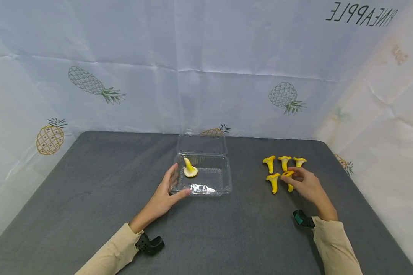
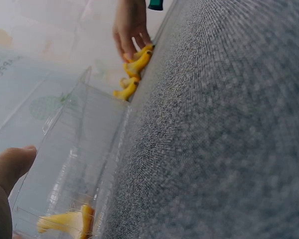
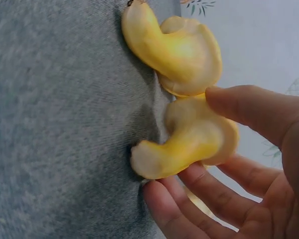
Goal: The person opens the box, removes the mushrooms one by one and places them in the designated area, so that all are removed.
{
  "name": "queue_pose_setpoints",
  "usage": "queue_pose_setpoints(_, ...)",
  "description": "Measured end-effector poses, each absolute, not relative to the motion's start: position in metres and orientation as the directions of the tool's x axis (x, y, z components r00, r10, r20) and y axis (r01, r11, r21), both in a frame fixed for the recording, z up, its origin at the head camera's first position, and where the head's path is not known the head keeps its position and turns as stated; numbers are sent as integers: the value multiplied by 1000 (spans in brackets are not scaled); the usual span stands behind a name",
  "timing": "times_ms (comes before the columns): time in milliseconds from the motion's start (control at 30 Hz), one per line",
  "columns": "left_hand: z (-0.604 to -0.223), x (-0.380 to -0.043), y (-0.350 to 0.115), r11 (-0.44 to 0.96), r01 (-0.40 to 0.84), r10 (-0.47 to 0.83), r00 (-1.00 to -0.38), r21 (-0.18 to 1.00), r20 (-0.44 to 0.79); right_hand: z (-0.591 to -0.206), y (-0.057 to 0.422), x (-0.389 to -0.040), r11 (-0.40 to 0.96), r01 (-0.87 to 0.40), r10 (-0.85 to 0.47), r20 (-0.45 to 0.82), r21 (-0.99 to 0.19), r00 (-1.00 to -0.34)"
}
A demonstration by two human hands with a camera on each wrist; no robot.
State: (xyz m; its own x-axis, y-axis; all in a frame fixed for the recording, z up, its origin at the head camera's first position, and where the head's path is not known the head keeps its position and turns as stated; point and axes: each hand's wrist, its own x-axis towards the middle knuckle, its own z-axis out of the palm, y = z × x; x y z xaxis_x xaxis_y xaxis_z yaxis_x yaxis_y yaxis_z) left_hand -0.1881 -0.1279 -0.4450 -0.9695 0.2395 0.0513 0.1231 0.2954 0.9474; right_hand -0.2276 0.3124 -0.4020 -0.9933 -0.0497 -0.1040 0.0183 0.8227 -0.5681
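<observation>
My left hand [image 1: 163, 196] grips the front left corner of a clear plastic clamshell box [image 1: 223, 181], thumb on the front rim and fingers along the left wall. The thumb tip shows against the rim in the left wrist view. Inside the box lies one yellow mushroom [image 1: 190, 169], cap toward the front. Over at the right, my right hand [image 1: 307, 186] pinches a yellow mushroom [image 3: 199, 134] by its cap, thumb on one side and fingers on the other. A neighbouring mushroom [image 3: 174, 52] lies right beside the thumb tip.
Three mushrooms form a back row, among them the middle one [image 1: 284, 162]; another mushroom [image 1: 273, 183] lies in front at the left. The box's lid [image 1: 202, 143] stands open toward the back of the grey table [image 1: 124, 168]. A pineapple-print cloth [image 1: 141, 34] hangs behind.
</observation>
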Motion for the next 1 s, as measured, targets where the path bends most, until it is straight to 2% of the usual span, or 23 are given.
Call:
queue_pose_setpoints(333, -443, -187, -128, 288, 124, 237, -970, 950, 55, -406, 314, -228, 834, -9, -67, -85, -552, -994)
queue_pose_setpoints(1000, -443, -188, -129, 293, 128, 238, -969, 947, 57, -406, 317, -230, 827, 50, -30, -133, -560, -991)
